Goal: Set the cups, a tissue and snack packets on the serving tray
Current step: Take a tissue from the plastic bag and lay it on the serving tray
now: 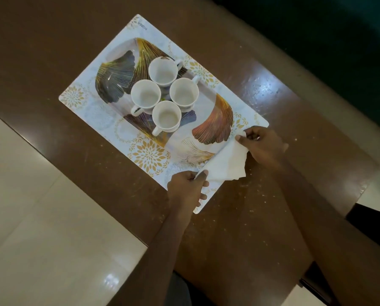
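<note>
**Paper beside porcelain: the tissue point(226, 164) spread at the tray's near end**

The brown counter point(272, 217) carries a pale placemat point(78, 100) printed with gold flowers, lying diagonally in the head view. On the placemat rests the serving tray point(215, 127), patterned with fan-shaped leaves. Its long axis follows the placemat's, from upper left to lower right.

Four white cups point(166, 115) stand upright and empty in a tight cluster at the tray's middle, their handles turned outward. No snack packets are visible.

The tissue lies over the tray's near right end, overlapping the rim, the placemat and the counter; whether it is resting on them or is lifted clear cannot be told. Its upper edge is pulled straight, running from lower left to upper right across the tray's long axis, and the rest sags in soft creases toward the person.

The left hand point(185, 191) pinches the lower left corner between thumb and fingers. The right hand point(264, 144) pinches the upper right corner in the same way.

Judged from its look, the tissue is very light, limp and easily torn. It is best taken at two corners, as here, with gentle tension only. The cups are probably hard and breakable, so the tissue should go down on the bare tray surface near them.
</note>
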